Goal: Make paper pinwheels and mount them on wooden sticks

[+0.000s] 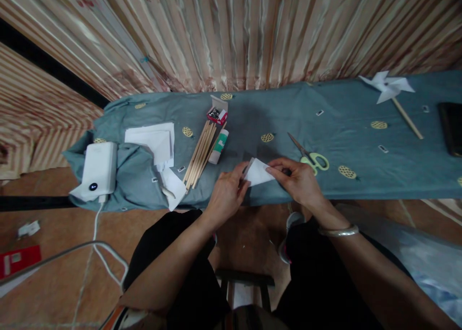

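Observation:
A small piece of folded white paper [259, 172] is held between my two hands at the near edge of the cloth-covered table. My left hand [230, 188] pinches its left side, and the fingers of my right hand [296, 179] are closed on its right side. Just beyond my right hand lie scissors [313, 160] with pale green handles, blades apart. Past my left hand are a glue stick [219, 147] with a green label and a bundle of thin wooden sticks [200, 154]. Behind them stands a small open red box [217, 112] of shiny metal pieces.
White paper sheets [149, 139] and a white power bank [99, 168] with a cable lie on the left. A paper pinwheel [388, 85] on a stick rests at the far right, near a dark phone-like object [451, 127]. A striped curtain [234, 36] hangs behind the table.

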A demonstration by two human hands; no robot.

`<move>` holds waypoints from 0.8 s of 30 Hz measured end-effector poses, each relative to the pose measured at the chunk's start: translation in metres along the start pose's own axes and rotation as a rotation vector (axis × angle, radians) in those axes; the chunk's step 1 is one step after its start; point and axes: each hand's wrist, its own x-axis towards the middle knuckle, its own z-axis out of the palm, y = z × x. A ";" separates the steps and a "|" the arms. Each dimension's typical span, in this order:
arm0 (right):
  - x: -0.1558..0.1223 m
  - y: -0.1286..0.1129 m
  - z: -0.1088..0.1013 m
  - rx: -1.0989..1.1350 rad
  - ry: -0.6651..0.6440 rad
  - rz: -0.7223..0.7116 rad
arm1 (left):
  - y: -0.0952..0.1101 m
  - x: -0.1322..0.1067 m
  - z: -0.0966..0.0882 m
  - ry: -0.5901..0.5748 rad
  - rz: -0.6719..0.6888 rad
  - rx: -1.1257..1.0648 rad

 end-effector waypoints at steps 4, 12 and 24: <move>0.003 -0.003 0.002 -0.064 0.011 -0.030 | 0.003 -0.003 -0.004 0.041 0.121 0.139; 0.008 -0.003 0.006 -0.139 0.041 -0.072 | 0.013 -0.016 0.015 -0.100 0.361 0.228; 0.009 -0.004 0.009 -0.182 0.054 -0.070 | 0.008 -0.016 0.020 -0.137 0.319 0.232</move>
